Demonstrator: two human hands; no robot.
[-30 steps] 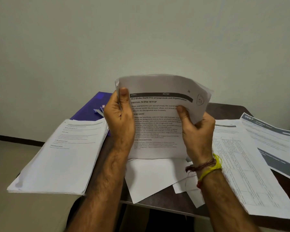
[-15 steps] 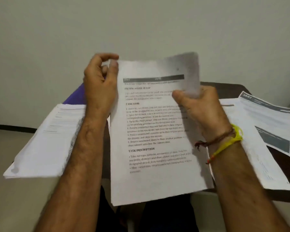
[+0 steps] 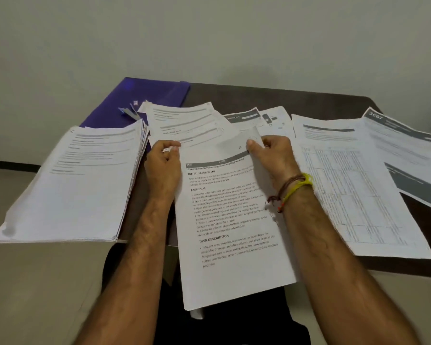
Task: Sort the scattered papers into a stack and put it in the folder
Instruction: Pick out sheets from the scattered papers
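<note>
Both hands are holding one printed sheet at the frame's centre.

The left hand (image 3: pixel 162 168) is pinching the sheet (image 3: pixel 232 227) at its top left corner, and the right hand (image 3: pixel 271 155) is gripping its curled top right corner. A paper stack (image 3: pixel 70 185) is lying at left, a purple folder (image 3: pixel 144 100) at upper left, and loose papers (image 3: pixel 353 185) are spreading across the dark counter (image 3: pixel 309 100) at right.

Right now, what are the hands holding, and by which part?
Both hold the printed sheets by the top edge: left hand at the left corner, right hand at the right corner.
</note>
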